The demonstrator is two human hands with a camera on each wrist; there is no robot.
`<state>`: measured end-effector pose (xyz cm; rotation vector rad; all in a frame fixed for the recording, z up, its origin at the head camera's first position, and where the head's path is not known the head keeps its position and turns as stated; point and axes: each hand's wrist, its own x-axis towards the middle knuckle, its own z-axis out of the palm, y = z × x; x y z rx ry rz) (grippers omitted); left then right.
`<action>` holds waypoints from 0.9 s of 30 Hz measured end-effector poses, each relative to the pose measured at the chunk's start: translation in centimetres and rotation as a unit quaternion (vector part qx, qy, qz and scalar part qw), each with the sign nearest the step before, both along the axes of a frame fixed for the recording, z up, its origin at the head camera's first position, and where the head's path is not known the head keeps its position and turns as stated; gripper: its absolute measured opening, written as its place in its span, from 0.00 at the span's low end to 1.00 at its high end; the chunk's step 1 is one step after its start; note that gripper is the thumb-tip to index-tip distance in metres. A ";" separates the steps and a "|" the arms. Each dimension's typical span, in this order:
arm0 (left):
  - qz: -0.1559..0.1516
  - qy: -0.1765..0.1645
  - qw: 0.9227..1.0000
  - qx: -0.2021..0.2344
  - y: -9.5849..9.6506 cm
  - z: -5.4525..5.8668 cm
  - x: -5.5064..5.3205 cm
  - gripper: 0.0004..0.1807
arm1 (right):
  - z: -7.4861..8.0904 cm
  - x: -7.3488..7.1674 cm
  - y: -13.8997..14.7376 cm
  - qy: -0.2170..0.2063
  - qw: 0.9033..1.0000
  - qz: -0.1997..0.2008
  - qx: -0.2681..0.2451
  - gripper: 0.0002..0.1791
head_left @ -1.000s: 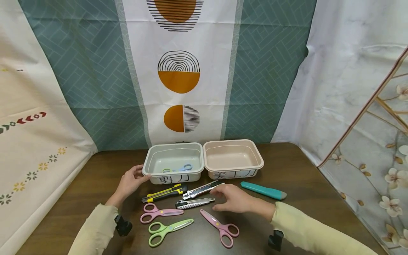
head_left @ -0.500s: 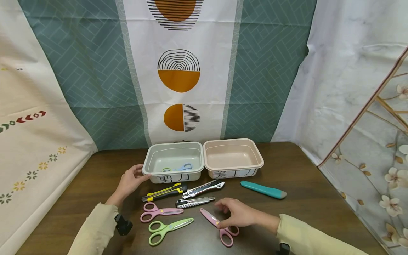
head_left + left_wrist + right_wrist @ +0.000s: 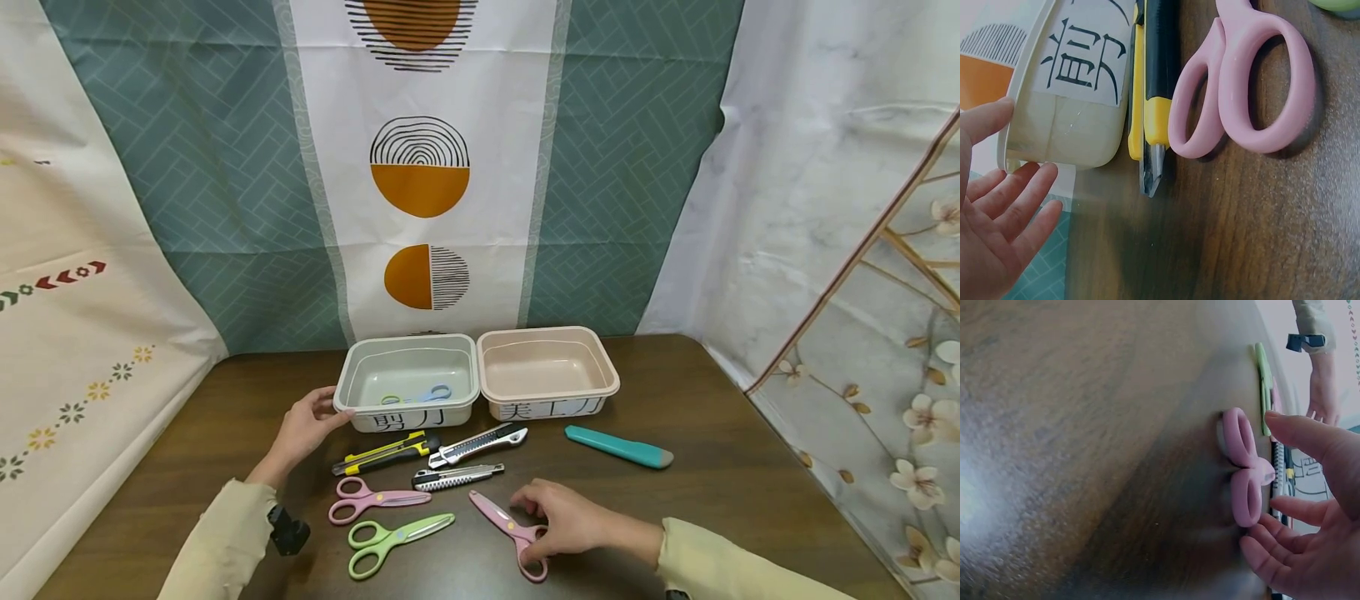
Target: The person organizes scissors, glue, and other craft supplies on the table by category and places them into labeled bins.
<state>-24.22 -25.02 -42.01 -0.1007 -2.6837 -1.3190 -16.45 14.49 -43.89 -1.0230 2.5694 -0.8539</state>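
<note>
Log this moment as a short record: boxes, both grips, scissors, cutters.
Boxes: green box and beige box, side by side on the table
In green box: blue-and-green scissors
Left grip: touches the green box's left end
Right grip: at the right pink scissors, not closed on them
Other scissors: left pink scissors, green scissors
Cutters: yellow cutter, farther silver cutter, nearer silver cutter
Other: teal tool

smooth plastic scissor handles (image 3: 1235, 81) and bins (image 3: 547, 367), paper labels (image 3: 1085, 56), glossy wood-grained tabletop (image 3: 720, 467), matt cloth backdrop (image 3: 495, 208)
</note>
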 end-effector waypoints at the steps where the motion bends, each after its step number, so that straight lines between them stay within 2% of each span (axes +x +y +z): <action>1: -0.001 0.002 1.000 -0.001 0.0 0.0 0.0 0.32 | -0.1 0.0 0.0 -0.001 1.000 0.002 0.005 0.29; 9: -0.002 -0.002 1.000 0.005 0.1 0.1 0.0 0.32 | -0.6 0.0 -0.1 0.023 0.999 0.016 0.022 0.21; 17: -0.001 -0.007 1.000 0.005 -0.1 0.0 -0.1 0.33 | -0.4 0.0 -0.3 0.041 0.999 0.015 0.025 0.16; 27: -0.004 -0.008 1.000 0.005 0.0 0.1 0.0 0.34 | 0.0 -0.5 -0.3 0.015 0.999 0.019 0.028 0.13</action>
